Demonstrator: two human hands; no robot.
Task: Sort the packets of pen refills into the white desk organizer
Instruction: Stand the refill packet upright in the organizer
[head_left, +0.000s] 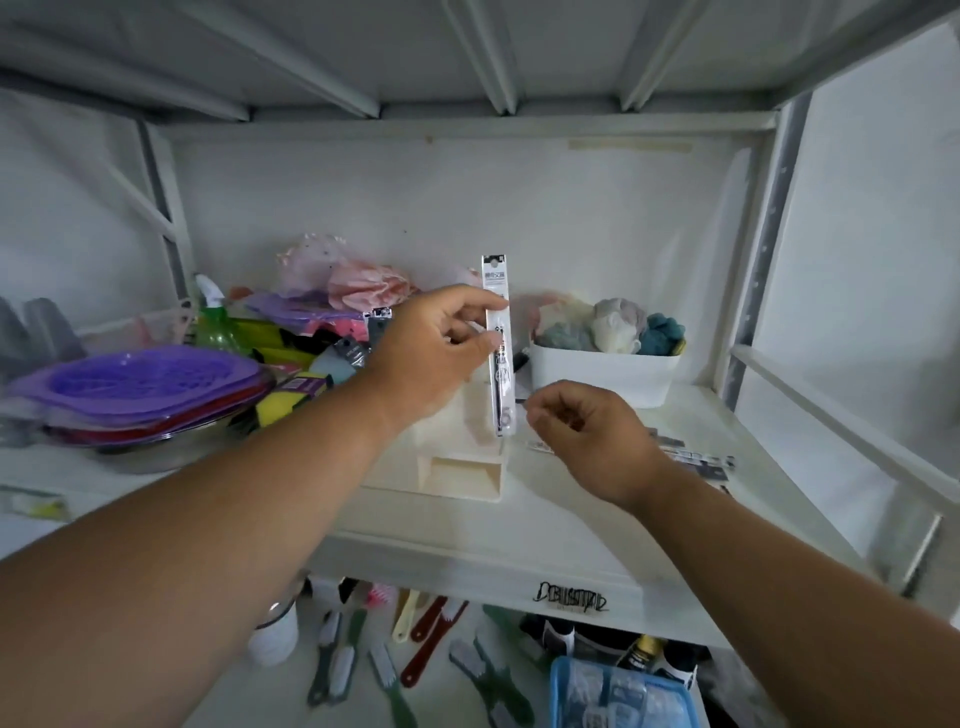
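Refill packet (500, 345): upright, lower end at right slot of white desk organizer (457, 470). Left hand (441, 353) pinches mid-length. Right hand (582, 431) loosely curled, empty. Spare packets (691, 457) on shelf (571, 530). Likely light, thin, flexible, slippery film; pinch flat faces near middle.

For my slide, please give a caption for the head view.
Left hand holds a refill packet upright over the white organizer; right hand hovers beside it, more packets on the shelf.
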